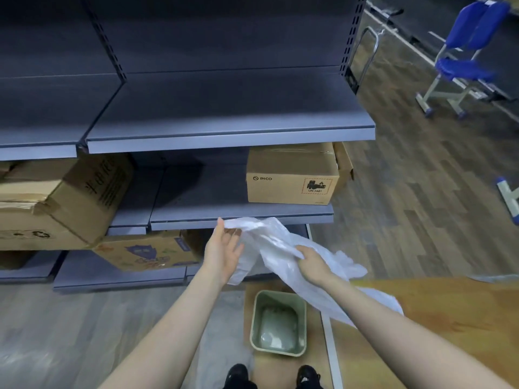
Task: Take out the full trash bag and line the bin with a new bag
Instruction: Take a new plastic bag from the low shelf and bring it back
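- White plastic trash bag (283, 248) held up betw. both hands, crumpled, draped down to the right past the right forearm.
- Left hand (224, 248): palm up, fingers (222, 224) straight and loose, bag's top corner lying against the fingertips – no curl round it.
- Right hand (310, 262): fingers curled, bunching the bag's middle in a grip.
- Green bin (278, 322) on the floor below the hands, nearer the person, upright, rectangular; sth pale and shiny at its bottom, can't tell what.
- Black shoes (238, 374) just behind the bin, at the frame's lower edge.
- Beyond the fingers: grey metal shelving (224, 130), several tiers, shelf edge just behind the bag's top.
- Cardboard box (292, 178) on the shelf above and beyond the right hand; print reads "PICO", plus a red-hatched label w/ "UN 3481".
- Big tilted carton (64, 197) well left of the left hand, dark print on its side not legible, recycling mark low on its front.
- Printed carton (146, 251) w/ purple cartoon graphic just left of the left hand, on the lowest tier.
- Floor: grey to the left, wood-look planks (407, 206) to the right; orange-brown board (449, 318) under the right forearm, metal strip along its left edge.
- Blue chair (466, 57) far upper right, well apart; mop head (508, 197) at the right edge.
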### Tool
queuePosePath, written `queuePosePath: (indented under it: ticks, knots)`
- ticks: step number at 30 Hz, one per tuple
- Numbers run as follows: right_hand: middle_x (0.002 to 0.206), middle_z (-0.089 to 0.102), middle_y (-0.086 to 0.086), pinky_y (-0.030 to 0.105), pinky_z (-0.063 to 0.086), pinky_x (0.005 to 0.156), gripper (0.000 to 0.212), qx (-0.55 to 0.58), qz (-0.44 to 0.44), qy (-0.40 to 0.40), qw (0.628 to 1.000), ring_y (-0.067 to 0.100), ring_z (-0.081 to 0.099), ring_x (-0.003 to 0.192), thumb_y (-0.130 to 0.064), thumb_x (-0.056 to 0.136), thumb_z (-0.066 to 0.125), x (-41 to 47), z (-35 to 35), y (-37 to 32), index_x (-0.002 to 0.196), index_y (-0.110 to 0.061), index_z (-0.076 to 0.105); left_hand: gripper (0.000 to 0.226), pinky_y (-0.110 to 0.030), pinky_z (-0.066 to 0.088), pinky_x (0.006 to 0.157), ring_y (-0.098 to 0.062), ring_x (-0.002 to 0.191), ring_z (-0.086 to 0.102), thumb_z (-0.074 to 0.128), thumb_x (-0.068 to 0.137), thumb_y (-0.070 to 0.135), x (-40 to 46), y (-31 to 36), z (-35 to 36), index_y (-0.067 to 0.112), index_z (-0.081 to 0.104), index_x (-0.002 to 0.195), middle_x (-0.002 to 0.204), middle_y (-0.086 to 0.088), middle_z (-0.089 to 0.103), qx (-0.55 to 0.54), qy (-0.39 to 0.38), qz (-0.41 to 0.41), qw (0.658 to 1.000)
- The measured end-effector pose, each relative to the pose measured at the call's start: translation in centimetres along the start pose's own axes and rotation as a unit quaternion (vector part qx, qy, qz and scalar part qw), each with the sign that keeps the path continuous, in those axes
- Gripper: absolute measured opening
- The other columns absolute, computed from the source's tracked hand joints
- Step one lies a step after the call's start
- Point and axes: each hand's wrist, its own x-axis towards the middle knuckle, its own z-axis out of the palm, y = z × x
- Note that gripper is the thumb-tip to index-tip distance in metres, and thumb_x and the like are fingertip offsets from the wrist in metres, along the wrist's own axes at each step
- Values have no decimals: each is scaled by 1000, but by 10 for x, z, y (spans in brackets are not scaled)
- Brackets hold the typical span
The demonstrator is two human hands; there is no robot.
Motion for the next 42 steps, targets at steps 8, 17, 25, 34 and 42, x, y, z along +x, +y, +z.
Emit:
queuePosePath:
  ticks: [8, 17, 25, 34, 42]
  knots:
    - [135, 49, 16, 43, 37, 100, 30, 521, 239, -114, 811, 30, 46, 130, -7, 102, 32, 0, -38, -64, 131, -6, 39, 76, -10, 34, 94, 0, 119, 45, 68, 69, 54, -46, -53, -50, 23, 33, 129, 128, 11, 43, 306, 2, 216, 927]
    - [128, 58, 8, 37, 41, 100, 47, 688, 291, -102, 657, 21, 56, 113, -34, 98, 28, 18, -35, -70, 130, -8, 51, 71, -10, 38, 93, -20, 125, 46, 65, 82, 36, -58, -118, -86, -7, 40, 132, 133, -14, 50, 416, -185, 16, 890]
    - [84, 63, 22, 41, 55, 74, 32, 697, 263, -36, 666, 32, 67, 84, -28, 100, 33, 8, -32, -71, 109, -4, 52, 64, -40, 55, 69, -19, 76, 64, 53, 90, 14, -37, -104, -61, 26, 23, 146, 91, 0, 68, 557, 8, 243, 794]
    - [159, 13, -8, 39, 14, 120, 89, 386, -25, 104, 916, 15, 16, 146, -73, 79, 45, -37, 33, -13, 150, -33, 10, 56, -22, 35, 52, -22, 68, 53, 40, 88, -1, -18, -79, -39, 25, 41, 137, 78, -3, 61, 580, 47, 313, 751]
    - [150, 25, -10, 31, 36, 108, 120, 51, -116, 27, 992, 10, 30, 137, -70, 57, 73, -55, 88, 25, 150, -28, 10, 29, -16, 31, 49, -13, 58, 38, 48, 87, 4, 2, -69, -19, 14, 36, 62, 62, 3, 44, 532, 37, 199, 822]
